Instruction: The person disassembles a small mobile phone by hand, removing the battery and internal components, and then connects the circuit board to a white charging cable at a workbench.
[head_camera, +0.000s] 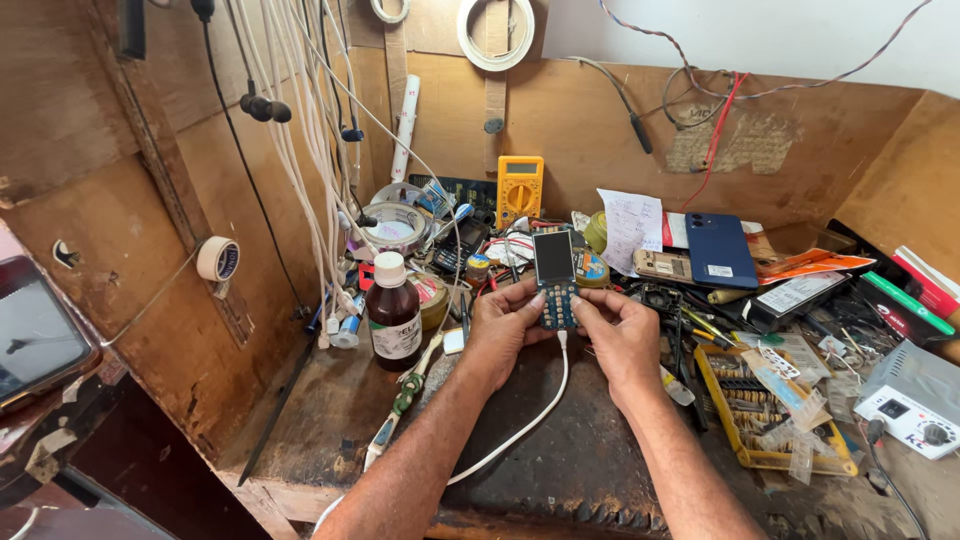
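So the whole scene sits on a worn, cluttered wooden table (330, 420) boxed in by plywood walls, with a bunch of white cables (300, 130) hanging down the left side. A dark mat (570, 450) covers the middle of the table, right under the forearms. Off to the right there's a white power supply box (915, 395), and nearer in a yellow tray of screwdriver bits (745, 410). Further back, a blue smartphone (718, 250) lies face down, and a yellow multimeter (520, 190) leans against the back wall. Left of the hands stands a brown glass bottle (393, 312) with a white cap.

Now the main bit: a small keypad phone (555, 278) is held upright between both hands, above the mat, screen dark. The left hand (500, 325) is curled around its lower left edge, thumb on the keypad. The right hand (622, 335) grips the lower right edge, its thumb on the keys too. So the phone sits just between the fingertips, keypad half covered. A white charging cable (535, 420) plugs into its bottom and loops down between the wrists.
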